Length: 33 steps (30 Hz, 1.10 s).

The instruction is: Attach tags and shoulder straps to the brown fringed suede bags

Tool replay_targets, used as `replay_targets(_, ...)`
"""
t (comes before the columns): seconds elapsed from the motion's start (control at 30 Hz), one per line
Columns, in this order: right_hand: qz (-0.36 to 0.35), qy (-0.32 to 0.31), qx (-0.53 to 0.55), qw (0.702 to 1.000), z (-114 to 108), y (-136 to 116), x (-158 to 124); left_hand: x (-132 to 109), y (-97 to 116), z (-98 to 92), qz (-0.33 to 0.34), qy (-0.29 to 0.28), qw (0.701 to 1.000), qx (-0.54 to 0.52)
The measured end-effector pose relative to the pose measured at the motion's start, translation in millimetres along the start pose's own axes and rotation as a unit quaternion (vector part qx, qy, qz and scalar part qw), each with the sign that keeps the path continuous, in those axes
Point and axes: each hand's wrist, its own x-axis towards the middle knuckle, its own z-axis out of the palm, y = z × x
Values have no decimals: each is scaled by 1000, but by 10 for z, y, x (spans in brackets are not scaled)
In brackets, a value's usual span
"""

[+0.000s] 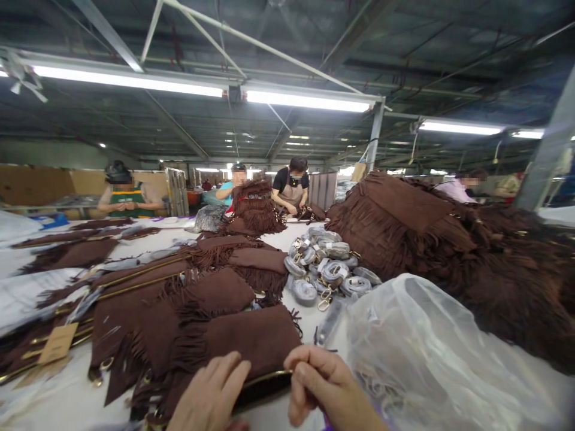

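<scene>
A brown fringed bag point(256, 335) lies in front of me, its gold zipper point(269, 376) facing me and a dark gap showing beneath it. My left hand point(209, 389) rests on the bag's near side with fingers stretched out. At the zipper's right end, my right hand point(326, 383) is closed in a pinch; the fingers hide the zipper pull. Behind and to the left, more brown fringed bags point(220, 290) overlap on the table, some with gold zippers. A tan tag point(58, 343) lies on the bags at the left.
Coiled straps in clear wrapping point(332, 269) with gold clasps are heaped beyond my right hand. A translucent plastic bag point(404, 335) bulges at right, before a tall pile of brown fringed pieces point(404, 209). Co-workers point(291, 185) are across the white table point(103, 413).
</scene>
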Motion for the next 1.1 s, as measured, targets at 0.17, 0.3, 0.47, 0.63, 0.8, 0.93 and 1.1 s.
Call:
replay_targets(0.17,74,-27,-65,995,-291,-162,-20,255,-165,-217,-66,-62,976,199)
replay_targets(0.3,59,-94,-208,972,-244,-222,-28,443,-140,-519,-96,-49,977,182)
replay_targets(0.47,-53,-183,-426,884,22,-157,98,594,-150,-783,-68,-44,986,149)
replay_targets(0.63,-48,-192,-465,863,170,-57,289,591,-213,-835,-60,-47,990,117)
replay_targets(0.8,-50,-190,-328,924,38,-138,467,346,29,-635,58,53,993,84)
replay_targets(0.93,-27,-182,-280,942,-111,-91,532,304,285,-240,118,-79,989,30)
replay_targets(1.1,-8,-158,-272,949,-178,-28,534,720,210,182,13,-68,997,-42)
